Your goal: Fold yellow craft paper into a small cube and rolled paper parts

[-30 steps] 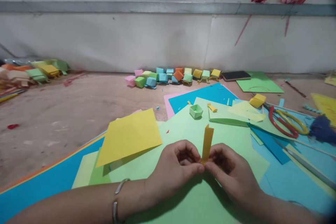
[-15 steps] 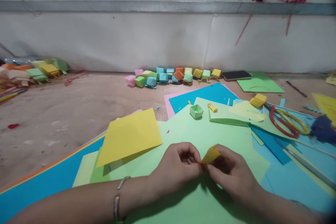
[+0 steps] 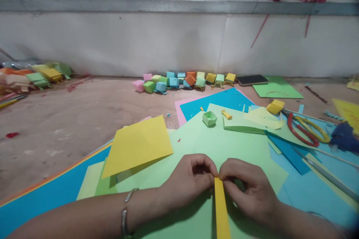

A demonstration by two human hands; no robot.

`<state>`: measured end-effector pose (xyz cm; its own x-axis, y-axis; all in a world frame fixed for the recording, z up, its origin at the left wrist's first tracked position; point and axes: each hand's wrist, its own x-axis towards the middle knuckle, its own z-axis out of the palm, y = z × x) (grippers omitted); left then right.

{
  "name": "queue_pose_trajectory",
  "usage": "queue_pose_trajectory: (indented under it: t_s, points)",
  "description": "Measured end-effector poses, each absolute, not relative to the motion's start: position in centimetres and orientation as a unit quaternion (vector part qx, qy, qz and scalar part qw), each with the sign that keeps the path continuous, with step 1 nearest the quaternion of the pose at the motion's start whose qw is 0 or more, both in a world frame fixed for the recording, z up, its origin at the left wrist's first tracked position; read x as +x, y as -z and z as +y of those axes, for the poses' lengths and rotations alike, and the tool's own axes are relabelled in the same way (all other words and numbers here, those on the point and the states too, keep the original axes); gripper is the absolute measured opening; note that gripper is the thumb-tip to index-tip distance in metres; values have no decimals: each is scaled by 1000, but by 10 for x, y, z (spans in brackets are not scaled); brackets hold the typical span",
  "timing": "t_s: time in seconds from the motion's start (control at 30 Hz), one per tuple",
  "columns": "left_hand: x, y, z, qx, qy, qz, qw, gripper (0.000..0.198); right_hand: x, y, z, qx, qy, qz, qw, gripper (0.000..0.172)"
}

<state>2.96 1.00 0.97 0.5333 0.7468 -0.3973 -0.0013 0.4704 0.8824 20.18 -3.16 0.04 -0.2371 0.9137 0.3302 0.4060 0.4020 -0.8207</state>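
Observation:
A narrow yellow paper strip (image 3: pixel 221 209) runs from between my fingertips down to the bottom edge of the picture. My left hand (image 3: pixel 193 181) pinches its top end from the left, a metal bangle on the wrist. On the other side my right hand (image 3: pixel 248 188) pinches the same end, thumb and forefinger together. Both hands are over a light green sheet (image 3: pixel 196 145). Beyond them stand a small open green paper box (image 3: pixel 209 118) and a curled yellow scrap (image 3: pixel 226 114). A yellow sheet (image 3: pixel 140 143) lies to the left.
Red-and-yellow-handled scissors (image 3: pixel 304 129) lie at the right, near a yellow folded box (image 3: pixel 275 106). Small folded paper pieces (image 3: pixel 174 82) line the wall's foot, beside a dark phone (image 3: pixel 252 80). More folded pieces (image 3: pixel 39 79) are heaped at far left.
The yellow paper, earlier a short piece tilted up by the right fingers, now hangs as a long strip towards the bottom edge. The right hand's fingers have closed in near the left fingertips.

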Motion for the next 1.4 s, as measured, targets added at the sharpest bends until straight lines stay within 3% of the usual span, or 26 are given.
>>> queue_pose_trajectory:
  t_s: [0.4,0.83,1.27,1.4]
  points:
    - [28,-6,9,449,-246,425,747,32,203,-3,-32,-458,-300,-737,396,18]
    - [30,-6,9,449,-229,414,758,26,199,0,-36,-538,-402,-652,351,8]
    - [25,-6,10,422,-298,409,752,38,204,-1,-32,-372,-241,-809,387,26]
    - [25,-7,11,411,-305,420,749,37,205,3,-30,-363,-219,-825,374,21]
